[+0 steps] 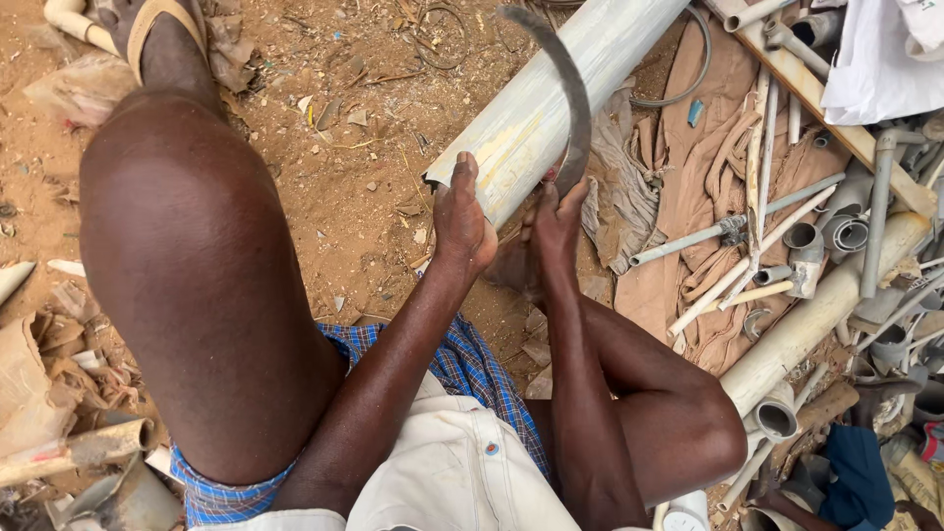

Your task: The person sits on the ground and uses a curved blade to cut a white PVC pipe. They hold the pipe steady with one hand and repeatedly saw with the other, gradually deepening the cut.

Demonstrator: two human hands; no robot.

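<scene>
The big grey pipe lies slanting across the sandy ground, its near cut end low at centre and the rest running up toward the top right. The left hand is pressed against that near end, thumb up along the edge, fingers wrapped around the underside, so it grips the pipe. Just beside it the right hand is closed round the lower end of a curved dark blade, which arcs up and over the pipe's surface, its tip pointing left near the top edge. Both forearms come up from the bottom, close together.

Moving outward: the person sits low, left knee raised large on the left, foot in a sandal at the top left. A blue checked cloth and pale shirt show at the bottom. To the right, a brown cloth is spread on the ground, with a heap of thin grey pipes and fittings scattered over and beyond it. A thicker cream pipe lies diagonally through that pile. Scraps of cardboard sit at the far left.
</scene>
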